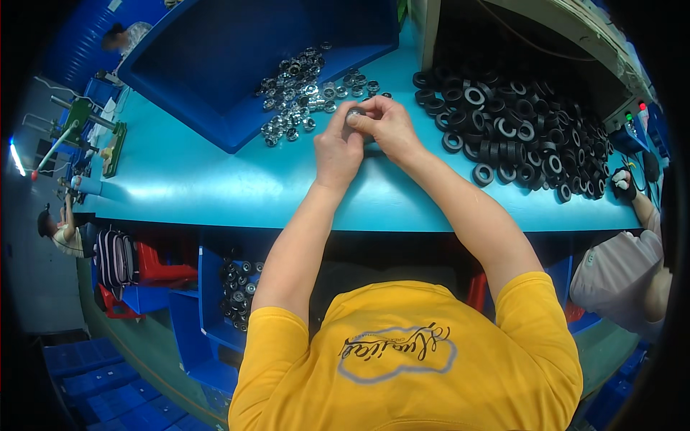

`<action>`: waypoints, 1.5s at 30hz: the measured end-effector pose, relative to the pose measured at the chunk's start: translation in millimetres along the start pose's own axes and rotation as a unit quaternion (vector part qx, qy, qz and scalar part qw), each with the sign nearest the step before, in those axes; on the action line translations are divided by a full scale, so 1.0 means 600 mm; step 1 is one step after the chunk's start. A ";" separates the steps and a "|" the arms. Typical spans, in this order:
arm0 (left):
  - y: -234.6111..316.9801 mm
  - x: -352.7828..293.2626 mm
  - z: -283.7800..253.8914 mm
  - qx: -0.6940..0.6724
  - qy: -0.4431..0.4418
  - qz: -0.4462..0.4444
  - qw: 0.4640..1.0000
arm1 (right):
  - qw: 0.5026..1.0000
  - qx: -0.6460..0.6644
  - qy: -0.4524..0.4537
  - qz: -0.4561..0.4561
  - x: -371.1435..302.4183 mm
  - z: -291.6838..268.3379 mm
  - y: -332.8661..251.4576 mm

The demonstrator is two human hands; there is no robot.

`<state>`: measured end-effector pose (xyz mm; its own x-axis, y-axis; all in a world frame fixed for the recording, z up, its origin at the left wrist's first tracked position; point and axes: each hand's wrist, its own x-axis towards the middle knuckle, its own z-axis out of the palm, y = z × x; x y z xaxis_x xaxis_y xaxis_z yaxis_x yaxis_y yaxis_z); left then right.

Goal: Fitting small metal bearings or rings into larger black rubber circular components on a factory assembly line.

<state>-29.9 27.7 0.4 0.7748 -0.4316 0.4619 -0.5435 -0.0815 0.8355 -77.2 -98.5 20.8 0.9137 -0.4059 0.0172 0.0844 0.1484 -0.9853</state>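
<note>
A yellow T-shirt (pixel 402 355) was behind the left hand (pixel 336 154) and right hand (pixel 392 131), which together grasped a small round part (pixel 355 113) between them; shiny metal pieces (pixel 310 90) lay to their left, black rings (pixel 509 152) heaped to their right on the counter (pixel 402 205).

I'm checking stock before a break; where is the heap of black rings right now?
In the head view, the heap of black rings lies on the turquoise table, to the right of the right hand.
</note>
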 end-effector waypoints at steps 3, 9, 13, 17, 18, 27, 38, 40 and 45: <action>0.015 -0.005 -0.003 0.068 0.009 0.017 0.998 | 1.000 0.005 -0.006 -0.010 0.000 0.001 0.005; -0.005 0.000 -0.002 0.027 0.001 0.015 1.000 | 0.998 0.049 -0.033 0.016 0.003 0.000 0.011; -0.028 0.008 0.001 -0.104 -0.014 0.000 0.995 | 0.994 0.047 -0.079 0.056 0.004 -0.008 -0.007; 0.014 0.008 -0.004 -0.134 -0.044 -0.105 0.984 | 0.995 0.051 -0.072 0.035 0.004 -0.012 -0.005; 0.024 0.009 -0.005 -0.148 -0.048 -0.124 0.980 | 0.996 0.048 -0.071 0.026 0.006 -0.013 -0.004; 0.039 0.016 -0.019 -0.154 -0.064 -0.217 0.962 | 0.997 0.032 -0.068 0.012 0.001 -0.007 -0.014; 0.009 0.003 -0.004 -0.057 -0.014 -0.088 0.994 | 0.999 -0.034 -0.002 -0.021 0.002 0.002 0.005; -0.005 0.000 0.004 -0.043 0.001 -0.037 0.998 | 0.998 -0.049 0.008 -0.029 0.009 -0.001 0.017; 0.012 -0.006 0.001 0.087 0.012 0.022 0.996 | 0.999 0.034 -0.006 -0.005 0.005 0.001 0.017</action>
<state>-36.9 27.9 4.5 0.7552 -0.4165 0.5062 -0.6237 -0.2188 0.7504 -73.4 -97.6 10.9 0.9175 -0.3968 0.0288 0.1193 0.2054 -0.9714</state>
